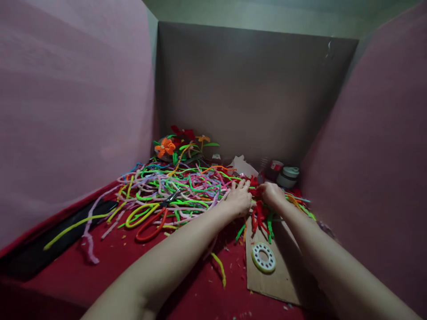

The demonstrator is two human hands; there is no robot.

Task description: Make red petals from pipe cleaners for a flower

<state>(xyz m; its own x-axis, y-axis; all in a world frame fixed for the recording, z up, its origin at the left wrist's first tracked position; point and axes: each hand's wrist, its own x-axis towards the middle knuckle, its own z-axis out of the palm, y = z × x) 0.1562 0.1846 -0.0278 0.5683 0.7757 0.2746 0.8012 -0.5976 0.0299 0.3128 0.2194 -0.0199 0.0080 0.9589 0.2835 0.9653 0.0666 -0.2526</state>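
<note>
My left hand [239, 199] lies palm down at the right end of a heap of coloured pipe cleaners [200, 184], its fingers stretched out and apart. Just beside it, my right hand [271, 194] is closed, fingertips bent down among red fuzzy stems; what it grips is hidden. Bunches of red pipe cleaners [259, 218] and a few short green ones [270, 229] hang below both hands, over the top of a wooden board [267, 284]. On that board rests a white spool of tape [263, 257] with a ring of holes.
Scissors [151, 222] with yellow and red handles lie on the heap's left front. Behind it are pipe-cleaner flowers [166, 147]. A lidded grey-green container [288, 176] and a red jar [275, 168] stand back right. Pink walls flank the red cloth [196, 280], littered with scraps.
</note>
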